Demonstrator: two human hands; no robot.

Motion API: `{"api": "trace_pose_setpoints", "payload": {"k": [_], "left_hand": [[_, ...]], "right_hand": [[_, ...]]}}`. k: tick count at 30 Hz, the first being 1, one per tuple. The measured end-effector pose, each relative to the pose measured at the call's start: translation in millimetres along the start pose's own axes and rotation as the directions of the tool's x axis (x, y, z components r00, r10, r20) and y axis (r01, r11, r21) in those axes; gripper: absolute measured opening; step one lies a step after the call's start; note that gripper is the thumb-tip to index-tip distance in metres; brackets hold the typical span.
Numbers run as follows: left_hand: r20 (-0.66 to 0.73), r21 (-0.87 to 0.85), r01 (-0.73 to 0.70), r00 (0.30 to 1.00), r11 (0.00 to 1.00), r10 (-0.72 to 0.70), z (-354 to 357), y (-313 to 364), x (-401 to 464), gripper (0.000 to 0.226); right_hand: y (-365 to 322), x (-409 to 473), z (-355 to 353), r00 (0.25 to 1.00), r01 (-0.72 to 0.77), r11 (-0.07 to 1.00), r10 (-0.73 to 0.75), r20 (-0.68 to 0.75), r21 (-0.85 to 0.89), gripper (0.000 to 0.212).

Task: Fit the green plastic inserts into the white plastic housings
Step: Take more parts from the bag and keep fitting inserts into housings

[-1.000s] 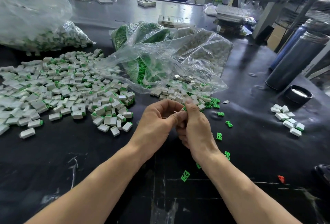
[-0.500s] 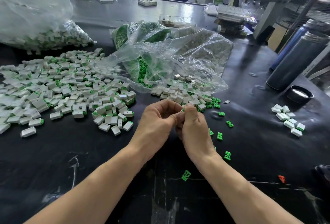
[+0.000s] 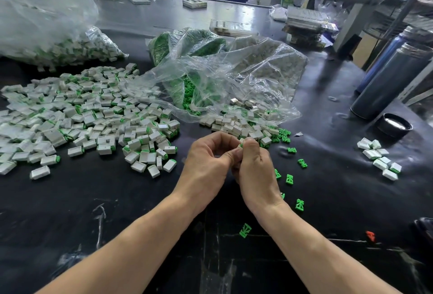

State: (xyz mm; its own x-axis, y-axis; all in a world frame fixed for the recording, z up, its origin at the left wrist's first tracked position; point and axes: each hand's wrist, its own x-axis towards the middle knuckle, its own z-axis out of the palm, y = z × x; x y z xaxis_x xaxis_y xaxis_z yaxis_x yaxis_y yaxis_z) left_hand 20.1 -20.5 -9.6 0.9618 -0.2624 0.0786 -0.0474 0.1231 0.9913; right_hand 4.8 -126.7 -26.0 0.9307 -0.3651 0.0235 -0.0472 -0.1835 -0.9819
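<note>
Hands meet in the middle of the black table (image 3: 328, 200). The left hand (image 3: 206, 167) and the right hand (image 3: 254, 172) touch, fingers curled, and together they pinch one small white piece (image 3: 242, 142) with a bit of green showing. It is mostly hidden between the fingertips. A big heap of white pieces (image 3: 89, 118) lies to the left. Loose green pieces (image 3: 290, 179) lie just right of the hands. A clear bag (image 3: 234, 78) with more green and white parts sits behind the hands.
</note>
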Motion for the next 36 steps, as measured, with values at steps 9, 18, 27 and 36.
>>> {"api": "trace_pose_setpoints", "payload": {"k": [9, 18, 27, 36], "left_hand": [[-0.019, 0.030, 0.002, 1.000, 1.000, -0.002, 0.5, 0.6, -0.9, 0.007], [-0.032, 0.046, 0.001, 0.999, 0.999, 0.000, 1.5, 0.4, -1.1, 0.005], [-0.053, 0.056, -0.009, 0.999, 0.998, 0.012, 0.7, 2.7, -0.1, 0.004], [-0.090, 0.204, -0.072, 0.992, 0.976, 0.092, -6.9, 7.5, 2.1, 0.006]], "right_hand": [[-2.5, -0.3, 1.1, 1.000, -0.008, 1.000, 0.008, -0.022, 0.007, 0.059], [-6.2, -2.4, -0.4, 1.000, -0.013, 0.999, 0.013, -0.027, -0.029, 0.058], [-10.4, -3.5, -8.2, 0.996, -0.057, 0.994, 0.051, 0.072, 0.089, 0.080], [-13.3, 2.4, -29.3, 0.975, 0.200, 0.978, -0.205, 0.087, 0.060, 0.014]]}}
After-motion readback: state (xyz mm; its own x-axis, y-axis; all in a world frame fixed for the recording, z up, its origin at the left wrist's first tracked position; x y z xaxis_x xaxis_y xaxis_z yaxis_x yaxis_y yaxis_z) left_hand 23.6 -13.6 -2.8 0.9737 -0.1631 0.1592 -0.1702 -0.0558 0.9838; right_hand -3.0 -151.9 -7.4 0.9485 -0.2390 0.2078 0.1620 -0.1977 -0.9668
